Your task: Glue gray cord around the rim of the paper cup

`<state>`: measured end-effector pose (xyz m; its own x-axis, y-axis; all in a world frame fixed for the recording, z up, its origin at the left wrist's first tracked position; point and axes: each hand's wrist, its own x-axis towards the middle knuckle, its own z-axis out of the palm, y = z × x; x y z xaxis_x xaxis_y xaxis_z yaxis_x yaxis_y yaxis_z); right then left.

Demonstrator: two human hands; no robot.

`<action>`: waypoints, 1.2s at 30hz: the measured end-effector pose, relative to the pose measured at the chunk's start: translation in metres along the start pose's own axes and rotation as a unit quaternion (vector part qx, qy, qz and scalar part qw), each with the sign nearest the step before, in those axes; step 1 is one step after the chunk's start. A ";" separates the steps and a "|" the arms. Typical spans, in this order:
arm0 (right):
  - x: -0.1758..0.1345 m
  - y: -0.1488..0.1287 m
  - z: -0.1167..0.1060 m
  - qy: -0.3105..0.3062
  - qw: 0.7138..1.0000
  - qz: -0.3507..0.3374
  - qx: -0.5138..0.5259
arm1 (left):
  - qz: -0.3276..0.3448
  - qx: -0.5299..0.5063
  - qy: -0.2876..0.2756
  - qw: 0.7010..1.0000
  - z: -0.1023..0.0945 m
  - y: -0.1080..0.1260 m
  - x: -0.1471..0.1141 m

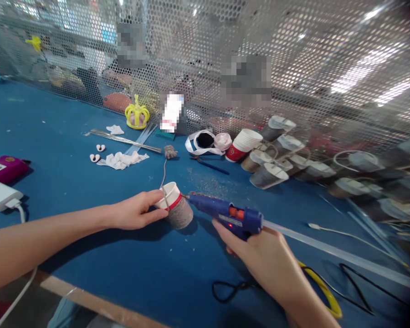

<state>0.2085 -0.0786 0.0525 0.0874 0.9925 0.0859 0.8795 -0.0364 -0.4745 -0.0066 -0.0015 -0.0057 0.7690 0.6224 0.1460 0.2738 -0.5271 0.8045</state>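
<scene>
My left hand (140, 209) grips a paper cup (172, 195) tilted on its side, thumb and fingers closed at its white rim. Grey yarn covers most of the cup, and a red band shows below the rim. From the cup a strand of grey yarn runs up to a small yarn ball (170, 152). In my right hand (264, 255) is a blue hot glue gun (225, 212), its small red light lit. The nozzle tip is at the cup's red band; whether it touches I cannot tell. A long clear glue stick (328, 246) sticks out of the gun's back.
Several yarn-wrapped cups (269, 176) stand at the right beside stacked paper cups (243, 145). Pliers (210, 166), wires (126, 140), crumpled tissue (123, 159) and a yellow crown (137, 115) lie farther back. A perforated metal screen (198, 41) borders the table. Black cable (232, 291) lies near my right wrist.
</scene>
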 end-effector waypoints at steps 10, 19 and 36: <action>-0.008 -0.003 0.002 0.031 0.998 -0.049 -0.009 | -0.010 -0.022 0.007 1.000 0.002 -0.001 0.001; -0.010 -0.007 0.004 -0.005 0.998 -0.067 0.001 | -0.018 -0.027 0.012 0.999 0.002 -0.003 0.001; 0.010 0.002 0.005 -0.040 0.989 0.104 0.100 | -0.009 -0.008 0.004 1.000 0.001 -0.003 0.000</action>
<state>0.2085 -0.0677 0.0481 0.2135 0.9721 -0.0974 0.7350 -0.2255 -0.6395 -0.0066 -0.0008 -0.0087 0.7591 0.6366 0.1359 0.2779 -0.5057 0.8167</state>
